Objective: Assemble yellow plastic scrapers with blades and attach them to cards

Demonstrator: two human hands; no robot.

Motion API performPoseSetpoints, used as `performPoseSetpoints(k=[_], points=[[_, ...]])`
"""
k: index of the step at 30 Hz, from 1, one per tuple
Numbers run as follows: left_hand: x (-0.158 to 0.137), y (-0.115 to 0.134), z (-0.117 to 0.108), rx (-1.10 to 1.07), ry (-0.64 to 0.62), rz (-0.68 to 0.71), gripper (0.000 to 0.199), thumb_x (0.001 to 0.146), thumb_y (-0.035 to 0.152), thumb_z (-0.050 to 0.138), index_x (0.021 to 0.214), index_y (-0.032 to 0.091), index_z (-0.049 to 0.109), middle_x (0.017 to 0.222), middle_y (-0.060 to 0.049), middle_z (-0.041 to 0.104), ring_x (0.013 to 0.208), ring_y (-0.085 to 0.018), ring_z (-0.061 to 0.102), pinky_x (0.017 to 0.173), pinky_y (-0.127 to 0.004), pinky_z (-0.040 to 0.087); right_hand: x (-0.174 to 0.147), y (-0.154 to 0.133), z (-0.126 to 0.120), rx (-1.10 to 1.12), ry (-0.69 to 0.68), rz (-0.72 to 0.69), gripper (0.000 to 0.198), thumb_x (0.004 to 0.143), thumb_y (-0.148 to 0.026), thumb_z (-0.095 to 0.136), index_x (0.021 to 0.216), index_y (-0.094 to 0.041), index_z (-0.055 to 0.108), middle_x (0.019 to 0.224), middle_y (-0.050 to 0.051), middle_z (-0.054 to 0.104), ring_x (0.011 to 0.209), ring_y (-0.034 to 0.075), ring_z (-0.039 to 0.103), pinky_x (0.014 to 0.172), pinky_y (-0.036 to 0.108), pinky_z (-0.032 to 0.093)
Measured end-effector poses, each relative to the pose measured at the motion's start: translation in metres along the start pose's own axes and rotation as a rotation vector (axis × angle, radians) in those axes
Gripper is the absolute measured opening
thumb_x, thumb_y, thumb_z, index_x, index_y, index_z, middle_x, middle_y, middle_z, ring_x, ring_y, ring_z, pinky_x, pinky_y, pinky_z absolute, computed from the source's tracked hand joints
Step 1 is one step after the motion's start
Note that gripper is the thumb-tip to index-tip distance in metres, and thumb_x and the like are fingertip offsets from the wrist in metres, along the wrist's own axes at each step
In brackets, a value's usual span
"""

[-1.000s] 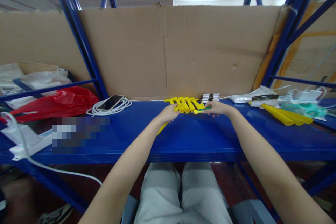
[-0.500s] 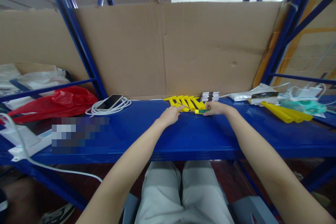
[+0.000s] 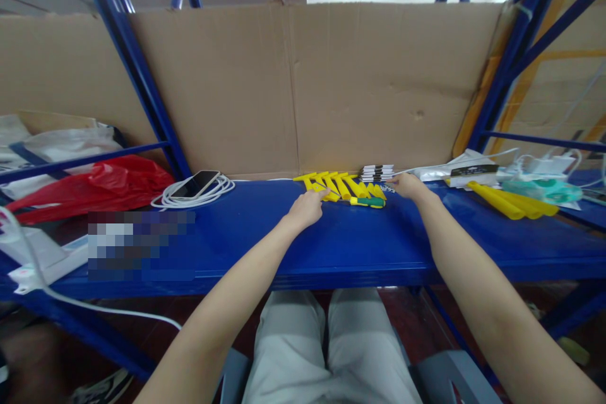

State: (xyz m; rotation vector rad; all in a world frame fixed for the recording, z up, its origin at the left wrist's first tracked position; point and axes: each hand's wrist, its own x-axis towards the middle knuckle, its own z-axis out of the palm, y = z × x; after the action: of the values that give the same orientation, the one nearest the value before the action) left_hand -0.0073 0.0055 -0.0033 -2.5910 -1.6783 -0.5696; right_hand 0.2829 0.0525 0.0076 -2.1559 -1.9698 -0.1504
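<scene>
My left hand (image 3: 307, 208) is closed at the near end of a yellow piece (image 3: 330, 196), its fingertips on it. Behind it, several similar yellow pieces (image 3: 341, 185) lie slanted in a row. A screwdriver (image 3: 368, 202) with a green and yellow handle lies on the blue tabletop in front of the row, its tip towards my left hand. My right hand (image 3: 411, 187) is off the screwdriver, fingers pinched together over small pale bits (image 3: 389, 188) that are too small to name. What it pinches, if anything, is hidden. A stack of white and black packs (image 3: 377, 173) stands just behind.
Right of my hands lie long yellow tubes (image 3: 514, 201), a black-and-white packet (image 3: 473, 175) and a green plastic bag (image 3: 542, 190). A phone (image 3: 196, 184) rests on a coiled white cable (image 3: 220, 188) at left, near a red bag (image 3: 104, 180). Cardboard (image 3: 350, 88) walls the back.
My right hand has let go of the screwdriver handle and moved right and slightly back to the small pale bits. The screwdriver now lies on the table. My left hand stays at the yellow piece.
</scene>
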Motion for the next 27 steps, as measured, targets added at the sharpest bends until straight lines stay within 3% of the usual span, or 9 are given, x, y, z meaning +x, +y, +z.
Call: performPoseSetpoints(k=[6,14,21,27], points=[[-0.001,0.003,0.001,-0.056,-0.004,0.007,0.048,0.083,0.013,0.049,0.128,0.026,0.053,0.121,-0.013,0.058,0.111,-0.029,0.057,0.094,-0.04,0.042,0.009,0.012,0.018,-0.065,-0.124,-0.018,0.046,0.076,-0.007,0.047,0.118,-0.017,0.064,0.112,0.015,0.065,0.103,0.027,0.061,0.084,0.029,0.047],[-0.001,0.005,0.0,-0.09,0.004,-0.001,0.048,0.084,0.013,0.048,0.13,0.025,0.051,0.12,-0.012,0.058,0.112,-0.027,0.056,0.097,-0.04,0.04,0.013,0.004,0.029,-0.11,-0.076,-0.088,0.042,0.079,-0.014,0.048,0.117,-0.019,0.065,0.11,0.013,0.066,0.104,0.024,0.061,0.085,0.026,0.045],[-0.002,0.009,-0.002,-0.068,-0.011,0.012,0.048,0.084,0.015,0.048,0.131,0.023,0.051,0.121,-0.015,0.058,0.112,-0.031,0.056,0.094,-0.043,0.041,0.02,0.006,0.039,-0.098,-0.081,-0.02,0.039,0.081,-0.027,0.051,0.115,-0.015,0.064,0.117,0.017,0.062,0.104,0.024,0.06,0.086,0.029,0.044],[-0.003,0.009,0.0,-0.094,-0.021,0.026,0.047,0.082,0.013,0.05,0.127,0.023,0.054,0.122,-0.014,0.059,0.112,-0.03,0.056,0.096,-0.042,0.041,0.017,0.005,0.034,-0.101,-0.103,-0.03,0.037,0.082,-0.026,0.05,0.114,-0.012,0.064,0.116,0.019,0.061,0.105,0.025,0.059,0.087,0.029,0.043]])
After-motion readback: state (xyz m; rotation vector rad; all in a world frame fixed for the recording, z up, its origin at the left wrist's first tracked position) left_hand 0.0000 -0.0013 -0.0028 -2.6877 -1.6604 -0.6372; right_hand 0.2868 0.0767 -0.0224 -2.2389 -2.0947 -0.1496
